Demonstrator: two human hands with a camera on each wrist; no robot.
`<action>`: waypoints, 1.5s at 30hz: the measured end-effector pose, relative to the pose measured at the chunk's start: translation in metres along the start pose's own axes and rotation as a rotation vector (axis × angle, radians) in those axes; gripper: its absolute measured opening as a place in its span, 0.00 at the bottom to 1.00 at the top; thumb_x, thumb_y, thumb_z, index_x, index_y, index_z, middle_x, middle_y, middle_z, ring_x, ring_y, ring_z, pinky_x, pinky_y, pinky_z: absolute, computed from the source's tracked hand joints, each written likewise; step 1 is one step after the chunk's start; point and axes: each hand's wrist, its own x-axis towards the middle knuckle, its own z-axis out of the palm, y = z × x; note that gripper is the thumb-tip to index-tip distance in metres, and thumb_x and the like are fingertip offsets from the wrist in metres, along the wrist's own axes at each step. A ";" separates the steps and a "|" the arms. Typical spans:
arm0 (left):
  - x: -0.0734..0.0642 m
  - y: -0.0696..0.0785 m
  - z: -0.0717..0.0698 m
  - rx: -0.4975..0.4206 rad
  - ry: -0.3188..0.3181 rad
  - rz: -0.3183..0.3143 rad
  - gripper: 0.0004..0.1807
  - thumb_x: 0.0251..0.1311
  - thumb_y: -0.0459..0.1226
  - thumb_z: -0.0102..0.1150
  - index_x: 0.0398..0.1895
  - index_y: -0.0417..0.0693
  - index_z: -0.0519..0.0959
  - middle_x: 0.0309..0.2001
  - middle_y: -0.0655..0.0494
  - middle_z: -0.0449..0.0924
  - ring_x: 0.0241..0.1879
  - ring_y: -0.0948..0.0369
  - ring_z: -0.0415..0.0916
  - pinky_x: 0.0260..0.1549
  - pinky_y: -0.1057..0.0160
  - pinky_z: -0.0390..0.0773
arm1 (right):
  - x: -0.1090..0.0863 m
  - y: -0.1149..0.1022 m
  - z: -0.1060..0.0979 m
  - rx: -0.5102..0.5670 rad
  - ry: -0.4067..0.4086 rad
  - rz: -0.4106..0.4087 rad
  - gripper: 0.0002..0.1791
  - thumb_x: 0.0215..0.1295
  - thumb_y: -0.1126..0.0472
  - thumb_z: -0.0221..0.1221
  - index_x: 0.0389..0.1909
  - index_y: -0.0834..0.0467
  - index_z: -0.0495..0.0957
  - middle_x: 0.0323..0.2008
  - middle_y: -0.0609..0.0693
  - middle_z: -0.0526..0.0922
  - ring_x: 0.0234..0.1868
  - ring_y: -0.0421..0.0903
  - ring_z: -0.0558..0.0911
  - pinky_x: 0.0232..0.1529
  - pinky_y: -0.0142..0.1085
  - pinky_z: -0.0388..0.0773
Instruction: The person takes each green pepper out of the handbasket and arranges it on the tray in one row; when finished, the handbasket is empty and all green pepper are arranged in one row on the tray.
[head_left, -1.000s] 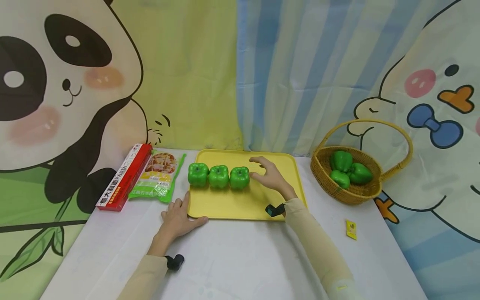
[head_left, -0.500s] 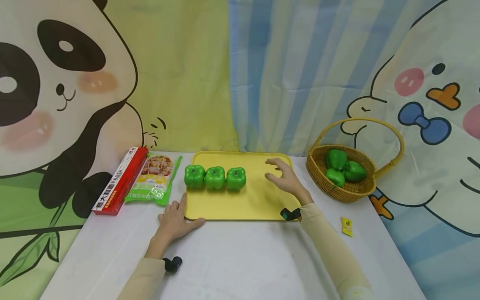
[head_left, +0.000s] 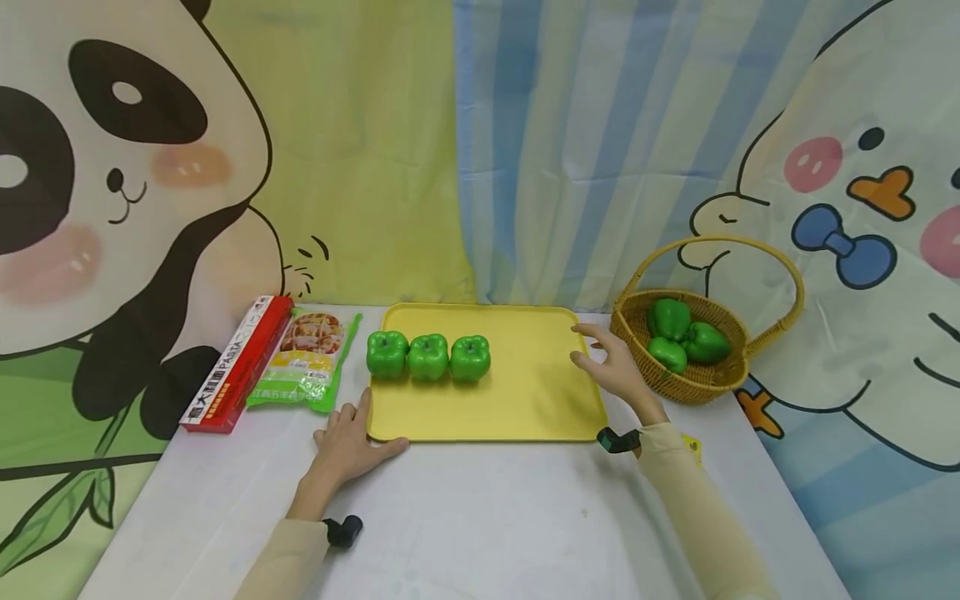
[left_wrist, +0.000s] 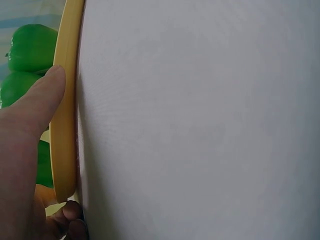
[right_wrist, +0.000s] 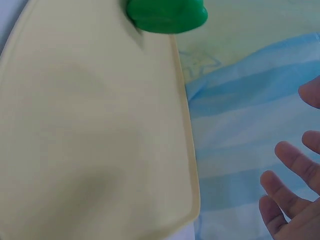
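In the head view my left hand rests at the front left corner of a yellow tray, fingers along the left side and thumb by the front edge. The left wrist view has the thumb lying against the tray's rim. Three green bell peppers stand in a row on the tray's left half. My right hand, holding nothing, is over the tray's right edge with fingers spread. Near it sits a wicker basket with three more green peppers inside.
Left of the tray lie a red pasta box and a green-edged food packet. A small yellow sachet is partly hidden by the right sleeve. Printed curtains hang behind the white table.
My right hand has moved right, from beside the rightmost pepper on the tray to the tray's right edge near the basket. The left hand stays at the corner. The head view has shifted slightly.
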 end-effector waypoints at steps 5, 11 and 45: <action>0.000 0.000 0.000 -0.003 0.005 0.008 0.71 0.46 0.75 0.62 0.81 0.41 0.44 0.55 0.37 0.68 0.54 0.43 0.63 0.49 0.33 0.61 | -0.013 0.011 -0.022 -0.034 0.042 0.047 0.28 0.71 0.56 0.60 0.69 0.57 0.70 0.69 0.60 0.72 0.68 0.62 0.71 0.64 0.61 0.68; 0.000 -0.001 0.001 -0.004 0.007 0.012 0.71 0.45 0.75 0.61 0.81 0.41 0.44 0.54 0.37 0.68 0.53 0.43 0.63 0.49 0.32 0.61 | -0.023 0.023 -0.049 -0.059 0.109 0.080 0.26 0.71 0.57 0.59 0.68 0.58 0.71 0.67 0.63 0.72 0.69 0.65 0.69 0.63 0.64 0.66; 0.000 0.000 0.000 -0.012 0.002 -0.001 0.71 0.45 0.76 0.61 0.81 0.41 0.44 0.55 0.37 0.68 0.55 0.43 0.63 0.51 0.30 0.60 | -0.049 0.076 -0.116 -0.155 0.191 0.386 0.38 0.71 0.40 0.55 0.74 0.56 0.63 0.73 0.63 0.65 0.70 0.66 0.65 0.60 0.63 0.67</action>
